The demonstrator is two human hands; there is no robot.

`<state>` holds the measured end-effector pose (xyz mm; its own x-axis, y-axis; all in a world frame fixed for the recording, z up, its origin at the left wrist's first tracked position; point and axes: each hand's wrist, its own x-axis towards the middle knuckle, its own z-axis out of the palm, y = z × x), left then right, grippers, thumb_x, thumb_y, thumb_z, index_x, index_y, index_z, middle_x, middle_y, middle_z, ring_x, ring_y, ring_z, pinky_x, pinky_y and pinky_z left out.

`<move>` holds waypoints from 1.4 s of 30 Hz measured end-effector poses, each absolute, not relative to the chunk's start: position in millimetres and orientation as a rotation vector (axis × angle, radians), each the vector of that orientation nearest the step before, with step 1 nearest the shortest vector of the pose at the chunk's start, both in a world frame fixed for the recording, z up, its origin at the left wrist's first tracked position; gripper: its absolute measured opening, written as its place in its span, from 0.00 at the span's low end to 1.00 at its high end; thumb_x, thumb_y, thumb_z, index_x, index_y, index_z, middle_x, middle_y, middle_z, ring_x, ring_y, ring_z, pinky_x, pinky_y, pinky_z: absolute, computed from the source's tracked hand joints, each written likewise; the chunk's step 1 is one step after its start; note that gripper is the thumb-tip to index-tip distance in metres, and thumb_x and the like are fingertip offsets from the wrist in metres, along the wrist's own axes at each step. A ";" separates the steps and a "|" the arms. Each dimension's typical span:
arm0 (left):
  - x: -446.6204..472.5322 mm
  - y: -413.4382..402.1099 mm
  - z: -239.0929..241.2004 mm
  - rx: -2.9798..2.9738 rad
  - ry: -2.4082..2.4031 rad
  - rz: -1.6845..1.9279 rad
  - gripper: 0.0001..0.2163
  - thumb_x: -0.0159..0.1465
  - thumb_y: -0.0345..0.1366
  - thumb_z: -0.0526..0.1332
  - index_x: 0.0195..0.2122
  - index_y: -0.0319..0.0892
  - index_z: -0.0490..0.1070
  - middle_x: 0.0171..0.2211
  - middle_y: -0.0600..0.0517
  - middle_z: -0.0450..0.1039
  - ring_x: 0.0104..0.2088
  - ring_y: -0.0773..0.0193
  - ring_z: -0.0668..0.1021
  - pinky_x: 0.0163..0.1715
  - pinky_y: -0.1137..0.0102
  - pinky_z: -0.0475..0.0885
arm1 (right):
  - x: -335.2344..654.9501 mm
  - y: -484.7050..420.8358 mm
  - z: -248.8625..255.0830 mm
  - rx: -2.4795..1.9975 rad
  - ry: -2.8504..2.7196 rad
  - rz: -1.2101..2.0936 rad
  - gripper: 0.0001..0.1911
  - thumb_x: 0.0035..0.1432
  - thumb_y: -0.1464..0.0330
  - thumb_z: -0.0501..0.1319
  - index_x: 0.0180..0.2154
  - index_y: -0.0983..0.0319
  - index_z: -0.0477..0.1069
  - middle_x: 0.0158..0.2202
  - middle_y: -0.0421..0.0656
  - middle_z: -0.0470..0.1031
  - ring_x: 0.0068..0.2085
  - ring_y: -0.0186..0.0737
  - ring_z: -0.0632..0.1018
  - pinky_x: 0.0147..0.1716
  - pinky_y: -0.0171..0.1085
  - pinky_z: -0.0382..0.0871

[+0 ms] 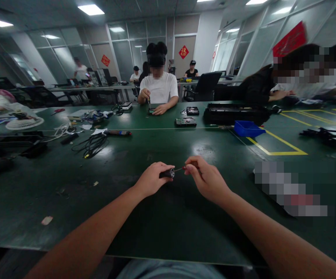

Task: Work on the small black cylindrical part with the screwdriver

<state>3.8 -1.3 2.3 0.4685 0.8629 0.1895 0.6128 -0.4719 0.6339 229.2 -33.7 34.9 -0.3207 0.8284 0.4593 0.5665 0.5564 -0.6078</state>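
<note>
My left hand (152,179) is closed round the black handle of a small screwdriver (168,173), held level above the green table (168,217). The thin metal shaft points right. My right hand (205,176) pinches the shaft's tip between thumb and fingers; whatever sits at the tip is hidden by them. Both hands hover close together over the near middle of the table.
A person in a white shirt (159,87) works opposite on a small device. Hard drives (186,122), a blue bin (247,128), a black tray (236,113) and loose black cables (91,145) lie further off. Yellow tape lines (275,153) mark the right side.
</note>
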 end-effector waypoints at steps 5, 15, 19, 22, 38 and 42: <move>1.8 -0.8 2.0 2.231 1.247 0.714 0.21 0.61 0.31 0.68 0.56 0.48 0.74 0.50 0.49 0.75 0.52 0.56 0.75 0.56 0.60 0.67 | 226.9 -35.1 36.1 -1.124 -2.102 0.362 0.05 0.70 0.68 0.51 0.43 0.59 0.64 0.30 0.41 0.76 0.31 0.39 0.78 0.32 0.37 0.67; 2.2 -0.9 4.4 2.138 1.281 0.771 0.18 0.62 0.34 0.68 0.54 0.47 0.74 0.50 0.50 0.74 0.51 0.57 0.75 0.55 0.60 0.68 | 229.3 -33.6 36.3 -1.202 -1.932 0.272 0.06 0.70 0.66 0.51 0.42 0.59 0.64 0.30 0.41 0.76 0.29 0.39 0.78 0.32 0.37 0.67; 1.5 0.6 3.0 1.962 1.299 0.878 0.18 0.64 0.35 0.65 0.55 0.46 0.71 0.52 0.49 0.73 0.52 0.57 0.75 0.55 0.61 0.70 | 231.5 -36.4 39.2 -1.176 -1.789 0.239 0.08 0.71 0.64 0.51 0.44 0.59 0.65 0.29 0.40 0.76 0.30 0.39 0.78 0.32 0.37 0.68; 0.3 1.7 3.3 1.859 1.253 0.915 0.19 0.67 0.36 0.61 0.59 0.48 0.66 0.55 0.48 0.72 0.55 0.57 0.74 0.57 0.60 0.68 | 232.6 -38.2 42.1 -1.144 -1.734 0.213 0.07 0.71 0.64 0.51 0.43 0.59 0.65 0.29 0.40 0.76 0.29 0.39 0.78 0.30 0.37 0.68; 33.3 3.2 26.5 2.193 1.309 0.494 0.10 0.65 0.39 0.60 0.45 0.46 0.76 0.42 0.50 0.78 0.41 0.57 0.79 0.40 0.66 0.71 | 233.1 -41.3 44.3 -1.098 -1.678 0.191 0.07 0.71 0.64 0.52 0.44 0.59 0.66 0.30 0.40 0.76 0.30 0.38 0.79 0.30 0.37 0.69; 40.4 14.1 22.4 2.371 1.351 0.360 0.15 0.65 0.40 0.59 0.52 0.48 0.76 0.46 0.47 0.78 0.42 0.53 0.79 0.42 0.62 0.72 | 233.8 -41.2 44.8 -1.114 -1.670 0.198 0.07 0.71 0.64 0.52 0.44 0.58 0.66 0.30 0.40 0.76 0.29 0.38 0.78 0.29 0.37 0.68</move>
